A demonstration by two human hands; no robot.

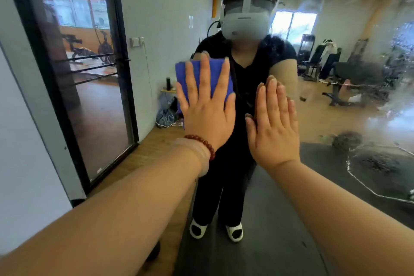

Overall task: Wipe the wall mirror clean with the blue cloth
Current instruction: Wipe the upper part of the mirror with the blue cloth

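Observation:
The wall mirror (324, 105) fills the view ahead and shows my own reflection in dark clothes with a headset. My left hand (207, 107) lies flat with its fingers spread and presses the folded blue cloth (215, 80) against the glass at chest height. My right hand (274, 123) is also flat, fingers straight and together, with its palm on the mirror just right of the cloth. It holds nothing. Wet, streaky patches cover the mirror's right side (394, 56) and top edge.
A black-framed glass door (74, 74) stands on the left, past a white wall (20, 141). The mirror reflects a gym room with benches, exercise bikes, a wooden floor and dark mats.

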